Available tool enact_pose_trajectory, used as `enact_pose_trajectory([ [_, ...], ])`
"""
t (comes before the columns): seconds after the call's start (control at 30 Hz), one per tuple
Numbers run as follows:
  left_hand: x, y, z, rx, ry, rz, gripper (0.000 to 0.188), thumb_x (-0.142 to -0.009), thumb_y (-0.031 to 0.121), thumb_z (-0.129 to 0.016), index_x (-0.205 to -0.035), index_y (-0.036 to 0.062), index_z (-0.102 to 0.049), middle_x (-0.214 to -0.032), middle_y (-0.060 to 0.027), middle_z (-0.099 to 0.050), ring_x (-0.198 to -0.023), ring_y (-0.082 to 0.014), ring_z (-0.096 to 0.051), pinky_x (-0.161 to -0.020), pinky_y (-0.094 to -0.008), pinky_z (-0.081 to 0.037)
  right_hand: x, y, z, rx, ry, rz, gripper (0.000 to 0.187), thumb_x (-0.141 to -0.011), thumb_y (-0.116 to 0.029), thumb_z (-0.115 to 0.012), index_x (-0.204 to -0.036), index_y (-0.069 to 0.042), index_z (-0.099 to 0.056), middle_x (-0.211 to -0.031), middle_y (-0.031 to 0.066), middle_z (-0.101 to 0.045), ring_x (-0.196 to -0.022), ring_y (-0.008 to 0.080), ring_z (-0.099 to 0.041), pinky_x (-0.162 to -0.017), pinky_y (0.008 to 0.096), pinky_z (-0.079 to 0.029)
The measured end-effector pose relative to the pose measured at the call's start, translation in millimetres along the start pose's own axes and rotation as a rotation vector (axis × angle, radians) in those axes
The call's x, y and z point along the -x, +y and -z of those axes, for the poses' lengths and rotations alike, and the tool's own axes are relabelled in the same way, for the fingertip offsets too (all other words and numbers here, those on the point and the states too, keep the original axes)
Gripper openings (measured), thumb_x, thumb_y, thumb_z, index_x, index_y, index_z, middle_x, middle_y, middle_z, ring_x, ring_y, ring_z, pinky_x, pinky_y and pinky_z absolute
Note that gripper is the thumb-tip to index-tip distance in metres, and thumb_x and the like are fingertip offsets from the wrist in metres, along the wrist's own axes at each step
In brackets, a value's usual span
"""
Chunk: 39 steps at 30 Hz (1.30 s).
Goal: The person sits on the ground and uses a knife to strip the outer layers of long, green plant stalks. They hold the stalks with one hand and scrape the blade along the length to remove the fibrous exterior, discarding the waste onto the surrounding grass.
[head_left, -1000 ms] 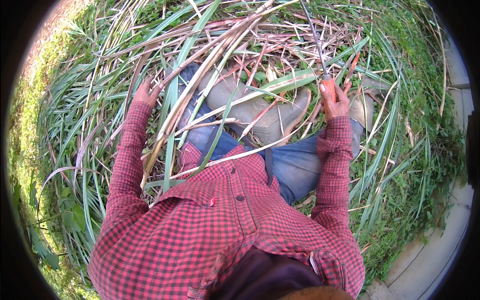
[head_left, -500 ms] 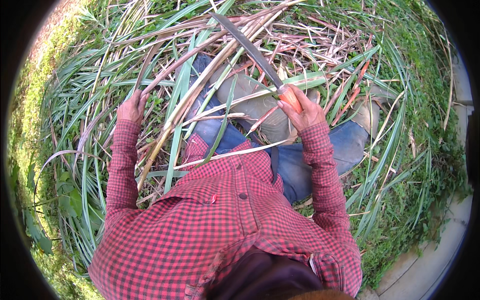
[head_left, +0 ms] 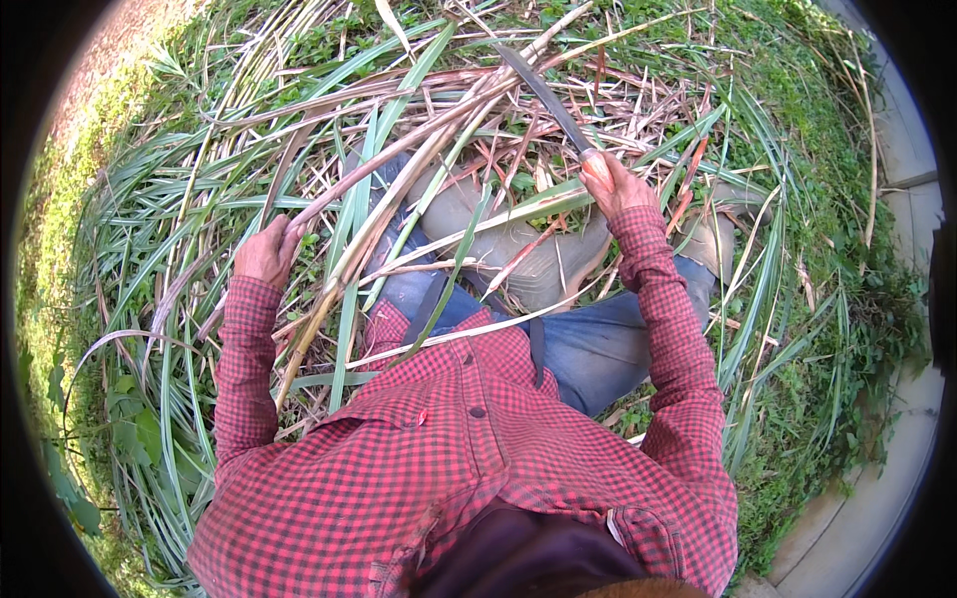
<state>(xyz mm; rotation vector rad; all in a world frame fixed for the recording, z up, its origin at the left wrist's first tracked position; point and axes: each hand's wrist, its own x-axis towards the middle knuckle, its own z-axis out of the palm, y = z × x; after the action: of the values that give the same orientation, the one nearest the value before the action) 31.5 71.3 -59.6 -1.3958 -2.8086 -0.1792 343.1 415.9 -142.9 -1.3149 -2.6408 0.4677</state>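
Note:
My left hand point(head_left: 266, 251) is closed around the near end of a long reddish-brown cane-like stalk point(head_left: 389, 154), which slants away to the upper right. My right hand point(head_left: 625, 189) grips the orange handle point(head_left: 597, 167) of a sickle with a long, slightly curved dark blade point(head_left: 546, 100). The blade points away and to the left, its far part by the far ends of the stalks; whether it touches them I cannot tell. Other pale stalks point(head_left: 334, 289) and long green leaves point(head_left: 351, 219) lie across my legs between the hands.
My bent legs in blue trousers point(head_left: 598, 349) and muddy boots point(head_left: 498, 244) are under the stalks. Cut leaves point(head_left: 164, 239) pile up at the left, and dry reddish scraps point(head_left: 638, 95) lie ahead. Grass point(head_left: 837, 339) and a pale concrete edge point(head_left: 877, 468) border the right.
My right hand has moved the sickle away from me and slightly right. My left hand, with the stalk, has come nearer to my body.

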Motion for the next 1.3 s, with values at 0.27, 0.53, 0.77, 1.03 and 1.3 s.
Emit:
enact_pose_trajectory([
  [0.27, 0.7, -14.8, 9.3, 0.064, 0.021, 0.056, 0.035, -0.088, 0.041, -0.048, -0.089, 0.0069, -0.054, -0.064, -0.0192, -0.056, -0.064, -0.0403, -0.056, -0.055, -0.0461, -0.041, -1.5, -14.1, 10.6, 0.021, -0.099, 0.148, 0.057, -0.081, -0.054, -0.051, -0.127, -0.021, -0.041, -0.093, 0.0187, -0.063, -0.088, 0.0355, -0.061, -0.075, 0.0442, -0.049],
  [0.53, -4.8, -21.3, -10.2, 0.123, 0.049, -0.004, 0.030, -0.085, 0.035, -0.056, -0.090, 0.0050, -0.056, -0.068, -0.0179, -0.057, -0.065, -0.0370, -0.057, -0.058, -0.0435, -0.044, -29.7, 47.4, 25.9, -0.075, 0.076, -0.111, 0.057, -0.077, -0.056, -0.054, -0.121, -0.021, -0.051, -0.092, 0.0184, -0.064, -0.086, 0.0369, -0.061, -0.077, 0.0437, -0.048],
  [0.77, -3.4, 6.6, 15.0, -0.191, 0.256, -0.106, 0.016, -0.083, 0.024, -0.059, -0.090, 0.0108, -0.055, -0.083, -0.0076, -0.058, -0.067, -0.0315, -0.058, -0.055, -0.0388, -0.046, 43.4, -56.6, 25.4, -0.058, -0.121, 0.515, 0.054, -0.081, -0.053, -0.050, -0.125, -0.023, -0.042, -0.086, 0.0158, -0.064, -0.079, 0.0350, -0.062, -0.070, 0.0452, -0.049],
  [1.03, -5.4, 7.1, 2.2, -0.119, 0.183, -0.108, 0.021, -0.081, 0.028, -0.060, -0.094, 0.0121, -0.055, -0.086, -0.0077, -0.060, -0.070, -0.0332, -0.059, -0.058, -0.0410, -0.047, -0.9, 17.8, 13.9, 0.046, -0.050, 0.045, 0.051, -0.082, -0.055, -0.048, -0.120, -0.021, -0.046, -0.082, 0.0185, -0.063, -0.079, 0.0375, -0.061, -0.068, 0.0463, -0.049],
  [1.3, -7.1, 7.2, 20.6, -0.148, 0.215, -0.080, 0.018, -0.083, 0.028, -0.059, -0.089, 0.0115, -0.054, -0.085, -0.0068, -0.060, -0.068, -0.0327, -0.059, -0.056, -0.0411, -0.046, -20.6, 18.0, 24.8, 0.021, -0.093, 0.037, 0.056, -0.080, -0.054, -0.052, -0.126, -0.022, -0.045, -0.096, 0.0175, -0.062, -0.087, 0.0356, -0.060, -0.076, 0.0437, -0.048],
])
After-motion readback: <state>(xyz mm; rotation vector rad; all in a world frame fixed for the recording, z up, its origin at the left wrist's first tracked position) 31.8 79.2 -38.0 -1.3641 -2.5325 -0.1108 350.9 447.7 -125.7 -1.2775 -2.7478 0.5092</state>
